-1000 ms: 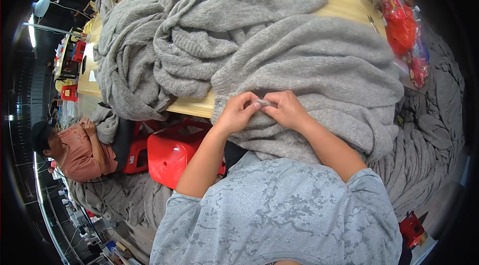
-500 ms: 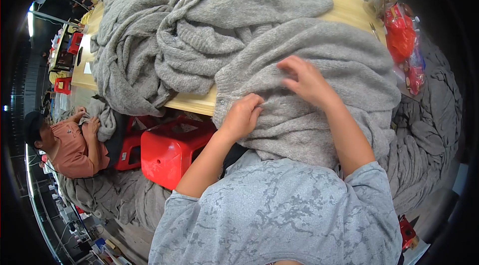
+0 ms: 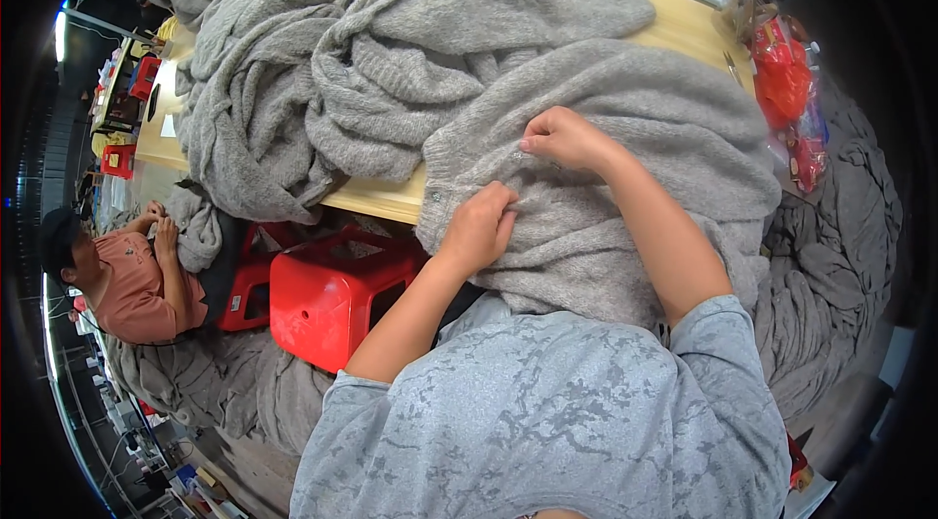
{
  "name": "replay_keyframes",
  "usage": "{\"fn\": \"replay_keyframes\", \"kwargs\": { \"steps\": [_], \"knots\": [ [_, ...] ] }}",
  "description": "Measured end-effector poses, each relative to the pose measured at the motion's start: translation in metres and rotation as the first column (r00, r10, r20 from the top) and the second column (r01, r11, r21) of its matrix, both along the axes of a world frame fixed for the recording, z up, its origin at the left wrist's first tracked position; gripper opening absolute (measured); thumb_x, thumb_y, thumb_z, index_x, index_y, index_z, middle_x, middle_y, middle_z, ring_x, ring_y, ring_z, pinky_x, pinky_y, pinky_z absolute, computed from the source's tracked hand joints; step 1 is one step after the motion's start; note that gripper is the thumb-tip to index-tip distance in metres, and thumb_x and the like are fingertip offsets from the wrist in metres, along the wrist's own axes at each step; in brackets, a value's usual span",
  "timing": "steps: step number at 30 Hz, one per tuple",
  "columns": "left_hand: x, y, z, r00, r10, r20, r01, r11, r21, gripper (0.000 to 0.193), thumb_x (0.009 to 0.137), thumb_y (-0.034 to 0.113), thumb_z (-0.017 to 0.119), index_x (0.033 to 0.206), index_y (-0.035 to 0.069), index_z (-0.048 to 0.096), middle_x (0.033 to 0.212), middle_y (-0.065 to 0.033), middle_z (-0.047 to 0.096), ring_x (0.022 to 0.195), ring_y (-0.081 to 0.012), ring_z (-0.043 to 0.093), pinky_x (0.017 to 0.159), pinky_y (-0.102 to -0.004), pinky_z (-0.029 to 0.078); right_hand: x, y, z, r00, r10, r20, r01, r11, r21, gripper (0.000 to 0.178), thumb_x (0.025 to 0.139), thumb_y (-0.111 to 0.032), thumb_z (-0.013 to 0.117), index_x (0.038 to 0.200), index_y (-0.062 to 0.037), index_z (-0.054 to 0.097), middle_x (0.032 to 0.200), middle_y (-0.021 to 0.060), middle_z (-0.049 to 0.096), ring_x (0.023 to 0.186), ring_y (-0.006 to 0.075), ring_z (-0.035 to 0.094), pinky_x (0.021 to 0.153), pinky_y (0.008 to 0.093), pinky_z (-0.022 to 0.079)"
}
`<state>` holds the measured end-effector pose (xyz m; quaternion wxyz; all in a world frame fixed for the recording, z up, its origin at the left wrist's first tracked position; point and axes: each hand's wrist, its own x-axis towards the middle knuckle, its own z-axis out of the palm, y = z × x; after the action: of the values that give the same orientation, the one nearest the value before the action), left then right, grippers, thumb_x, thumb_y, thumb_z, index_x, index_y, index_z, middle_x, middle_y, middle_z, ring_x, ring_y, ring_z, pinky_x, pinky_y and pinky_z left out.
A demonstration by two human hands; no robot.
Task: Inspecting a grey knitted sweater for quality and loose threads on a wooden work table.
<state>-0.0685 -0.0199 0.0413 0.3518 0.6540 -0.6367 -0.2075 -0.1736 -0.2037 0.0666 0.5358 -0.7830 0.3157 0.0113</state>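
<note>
1. Grey knitted garment draped over the near edge of the wooden worktop, its lower part hanging off toward the person's lap; a risk of the whole piece sliding off, caused by that overhanging weight and any tug toward the body.
2. Left hand curled shut on a fold of the garment just at the worktop edge, knuckles up. Likely trouble: stretching or distorting the loose knit, should the grip pull hard against the other hand.
3. Right hand resting farther up the garment from the worktop edge, fingers bent and pinching a small spot of the fabric (what sits under the fingertips too small to tell). Possible snagging of a loop or thread there, from a fingernail or a sharp pull.
4. Heap of further grey knitwear lying on the worktop just beyond and to the left of the garment, touching it. Danger of tangling or dragging a neighbouring piece along, given the overlap and the like colour (hard to see where one ends).
5. Red plastic stool below the worktop edge, beside the left forearm; more grey cloth on the floor around it. Dropped garment apt to land there and mix in.
6. Red packets at the worktop's right end, near the garment's far side; liable to be swept off by a wide pull.
</note>
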Motion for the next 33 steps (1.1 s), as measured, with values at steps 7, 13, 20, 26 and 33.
{"fn": "replay_keyframes", "kwargs": {
  "steps": [7,13,20,26,33],
  "knots": [
    [-0.001,-0.007,0.003,0.996,0.044,-0.075,-0.05,0.995,-0.082,0.014,0.076,-0.001,0.058,0.089,0.001,0.054,0.086,-0.0142,0.054,0.076,-0.0342,0.057,0.062,-0.039,0.046,-0.005,-0.005,-0.005,1.0,0.011,0.005,-0.012,0.992,0.124,0.024,0.083,-0.022,0.064,0.079,0.0007,0.066,0.06,0.003,0.057,0.059,0.0089,0.047,0.057,0.0304,0.04],
    [-0.002,-0.011,0.0,0.996,0.061,-0.058,-0.067,0.992,-0.104,0.016,0.075,-0.002,0.058,0.089,0.001,0.053,0.086,-0.0135,0.053,0.075,-0.0335,0.057,0.062,-0.0388,0.047,-0.009,0.019,0.0,0.994,0.11,0.007,-0.11,0.991,-0.071,0.025,0.083,-0.028,0.062,0.084,-0.0037,0.067,0.079,0.0107,0.066,0.072,0.0226,0.06,0.068,0.036,0.044],
    [-0.003,-0.004,-0.005,0.998,0.068,-0.019,-0.069,0.992,-0.11,0.018,0.072,-0.003,0.059,0.088,0.002,0.053,0.083,-0.0135,0.053,0.074,-0.0326,0.057,0.061,-0.0368,0.046,-0.014,0.04,-0.009,0.963,0.267,-0.024,-0.23,0.776,-0.587,0.019,0.077,-0.023,0.065,0.084,-0.0052,0.064,0.091,0.0099,0.062,0.095,0.0274,0.052,0.087,0.0404,0.036],
    [-0.003,-0.004,-0.009,0.997,0.077,0.007,-0.075,0.986,-0.151,0.019,0.069,-0.006,0.058,0.086,0.002,0.054,0.082,-0.0125,0.055,0.073,-0.0311,0.058,0.06,-0.0352,0.046,-0.015,0.047,-0.008,0.948,0.315,-0.051,-0.267,0.695,-0.667,0.013,0.072,-0.018,0.065,0.077,-0.0065,0.063,0.086,0.0084,0.058,0.092,0.027,0.05,0.084,0.0397,0.035],
    [-0.001,-0.001,-0.012,0.996,0.087,0.033,-0.08,0.981,-0.178,0.018,0.068,-0.002,0.059,0.085,0.005,0.056,0.082,-0.0105,0.053,0.072,-0.0313,0.057,0.061,-0.038,0.047,-0.008,0.06,-0.017,0.952,0.304,-0.012,-0.188,0.556,-0.81,0.008,0.069,-0.014,0.063,0.072,-0.0073,0.066,0.083,0.0088,0.061,0.09,0.0252,0.054,0.079,0.04,0.036]
  ]
}}
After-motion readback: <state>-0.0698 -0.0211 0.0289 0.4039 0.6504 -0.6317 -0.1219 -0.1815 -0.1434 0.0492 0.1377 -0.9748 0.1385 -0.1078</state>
